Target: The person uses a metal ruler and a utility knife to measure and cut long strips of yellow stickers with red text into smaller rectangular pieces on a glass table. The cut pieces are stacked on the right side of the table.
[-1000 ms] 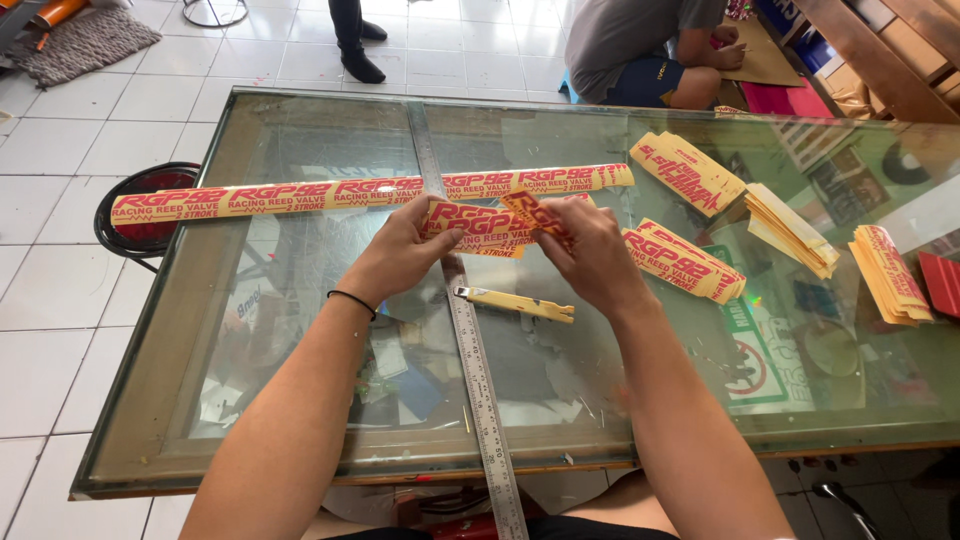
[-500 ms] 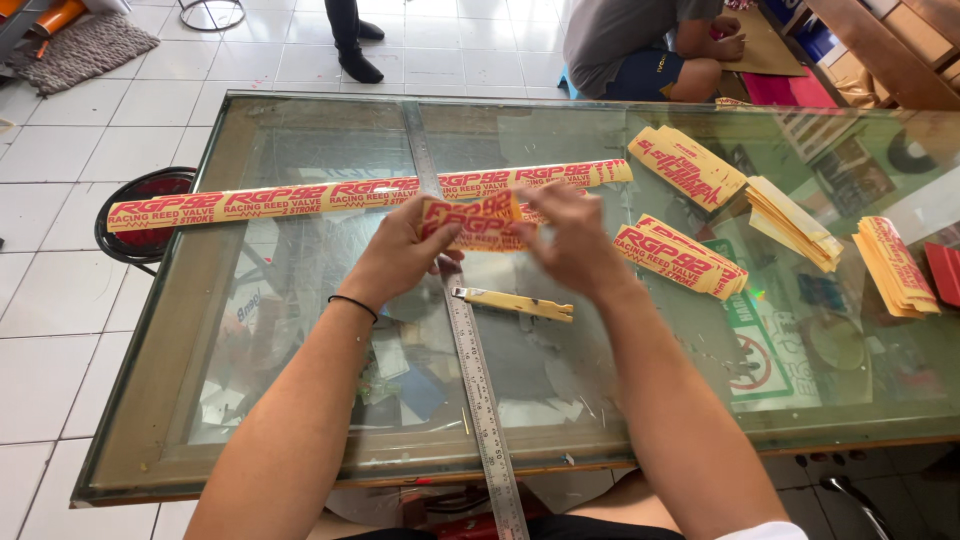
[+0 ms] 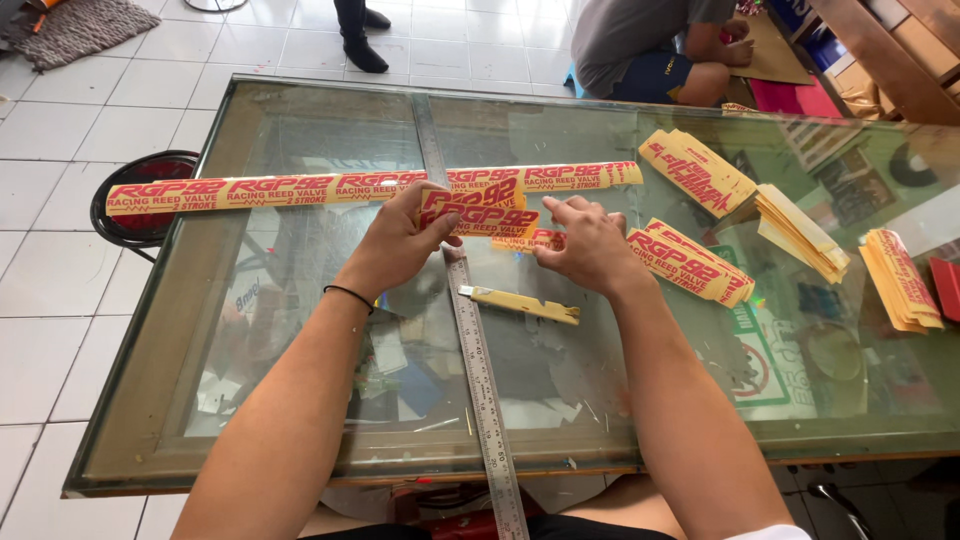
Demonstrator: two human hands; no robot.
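Observation:
My left hand (image 3: 398,243) and my right hand (image 3: 588,243) both hold a small pile of cut yellow stickers with red lettering (image 3: 480,212) on the glass table (image 3: 300,130). My left thumb presses the pile's left edge; my right fingers rest on its right side. Just behind the pile lies a long yellow sticker strip (image 3: 270,188) running left to right. A metal ruler (image 3: 478,370) lies lengthwise under my hands, toward me. A yellow utility knife (image 3: 522,304) sits on the glass between my wrists.
More yellow sticker stacks lie to the right (image 3: 692,262), (image 3: 696,170), (image 3: 800,232), (image 3: 902,280). A round red stool (image 3: 140,205) stands left of the table. A person (image 3: 650,50) crouches on the tiled floor beyond the table; another person's feet (image 3: 358,40) are further left.
My hands have pulled the sticker pile together and squared it. The view shifted slightly; the ruler, knife and long strip stayed in place.

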